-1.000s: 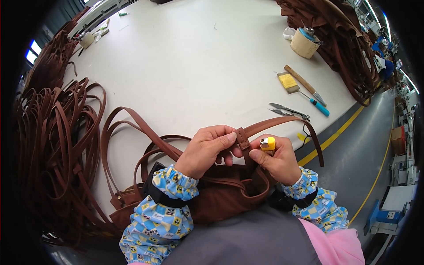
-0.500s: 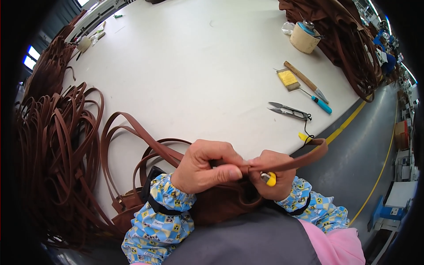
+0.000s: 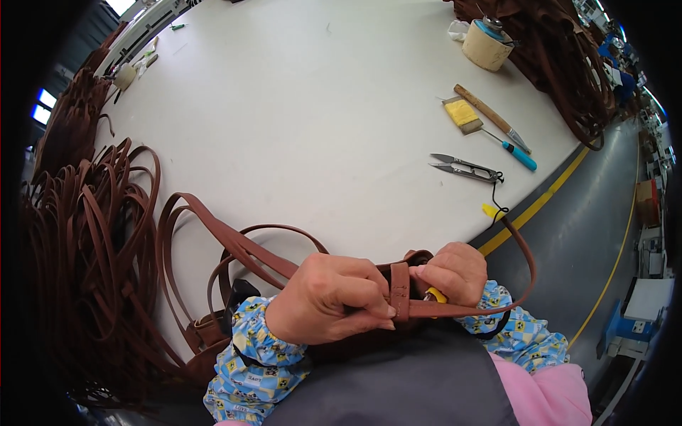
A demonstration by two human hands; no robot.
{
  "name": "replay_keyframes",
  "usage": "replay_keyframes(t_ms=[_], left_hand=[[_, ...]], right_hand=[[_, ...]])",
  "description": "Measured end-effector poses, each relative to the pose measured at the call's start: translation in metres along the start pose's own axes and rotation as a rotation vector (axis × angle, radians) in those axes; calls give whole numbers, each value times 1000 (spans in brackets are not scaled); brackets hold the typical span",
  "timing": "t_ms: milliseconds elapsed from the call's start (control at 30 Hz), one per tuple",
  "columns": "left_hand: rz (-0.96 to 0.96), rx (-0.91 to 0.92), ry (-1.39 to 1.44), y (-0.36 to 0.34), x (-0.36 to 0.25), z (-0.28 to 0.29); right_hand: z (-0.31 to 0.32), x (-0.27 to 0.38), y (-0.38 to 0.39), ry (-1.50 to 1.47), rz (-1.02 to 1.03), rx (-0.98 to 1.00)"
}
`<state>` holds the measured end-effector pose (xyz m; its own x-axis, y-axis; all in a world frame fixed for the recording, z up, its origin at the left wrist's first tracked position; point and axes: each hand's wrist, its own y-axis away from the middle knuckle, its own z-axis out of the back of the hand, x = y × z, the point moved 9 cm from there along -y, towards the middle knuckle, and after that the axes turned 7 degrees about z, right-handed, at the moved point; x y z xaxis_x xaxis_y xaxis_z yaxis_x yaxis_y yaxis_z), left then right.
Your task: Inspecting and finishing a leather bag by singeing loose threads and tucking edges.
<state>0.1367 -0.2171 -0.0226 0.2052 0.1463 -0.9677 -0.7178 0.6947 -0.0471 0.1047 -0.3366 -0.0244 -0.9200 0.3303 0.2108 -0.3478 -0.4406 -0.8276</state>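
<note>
My left hand (image 3: 330, 298) pinches a brown leather strap (image 3: 241, 248) close to my body, at the near edge of the white table (image 3: 298, 106). My right hand (image 3: 455, 273) grips the same strap beside it and holds a small yellow tool (image 3: 435, 295), mostly hidden by the fingers. The strap loops out to the right past my right hand and curves back over the table on the left. A brown leather bag (image 3: 206, 334) lies under my forearms, largely hidden by my patterned sleeves.
A pile of brown straps (image 3: 78, 241) lies at the left. Thread snips (image 3: 465, 167), a yellow block (image 3: 462, 113), a wooden-handled tool (image 3: 490, 117), a blue-handled awl (image 3: 517, 153) and a round tub (image 3: 486, 42) lie at the right. More straps (image 3: 561, 57) hang far right.
Both hands have drawn nearer to my body with the strap. The strap's free loop has swung out further to the right. The yellow tool is now more hidden in my right hand.
</note>
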Motion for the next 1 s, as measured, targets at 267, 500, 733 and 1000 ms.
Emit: replay_keyframes(t_ms=[267, 500, 733, 1000], left_hand=[[-72, -30, -120, 1, -3, -2], [-57, -4, 36, -1, 5, 2], [-40, -110, 156, -2, 10, 11], [-32, -212, 208, -1, 17, 17]], right_hand=[[-2, -2, -4, -23, -48, 16], [-6, -10, 0, -37, -170, 66], [-7, -12, 3, -49, -259, 59], [-1, -13, 15, -47, -424, 35]])
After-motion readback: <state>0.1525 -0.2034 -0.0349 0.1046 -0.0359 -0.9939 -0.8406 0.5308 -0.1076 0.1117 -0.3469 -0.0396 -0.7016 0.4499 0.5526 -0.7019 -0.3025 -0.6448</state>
